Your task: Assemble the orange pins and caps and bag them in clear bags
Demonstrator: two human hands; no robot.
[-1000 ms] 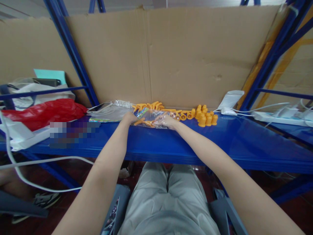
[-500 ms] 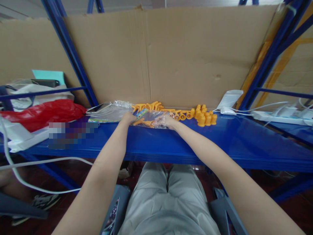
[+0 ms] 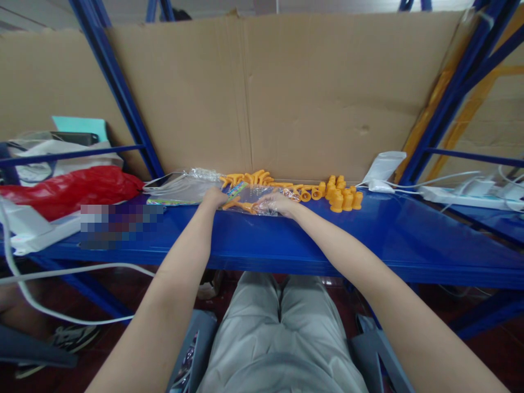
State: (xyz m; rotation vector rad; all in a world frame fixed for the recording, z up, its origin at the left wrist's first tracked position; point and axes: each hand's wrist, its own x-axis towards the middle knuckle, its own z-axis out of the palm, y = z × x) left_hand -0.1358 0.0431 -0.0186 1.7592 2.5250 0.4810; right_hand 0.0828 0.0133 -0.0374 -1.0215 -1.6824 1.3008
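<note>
A small clear plastic bag with orange plastic parts in it lies on the blue shelf, between both of my hands. My left hand is closed on the bag's left edge. My right hand pinches its right side, fingers curled over the plastic. Behind the bag, T-shaped orange parts lie along the cardboard wall. A cluster of upright orange caps stands to the right of my right hand.
A stack of empty clear bags lies left of my hands. A red bag and white items sit at the far left. A white pouch, cables and a power strip are at the right. Cardboard backs the shelf.
My right hand has shifted slightly left along the bag. My left hand has stayed where it was.
</note>
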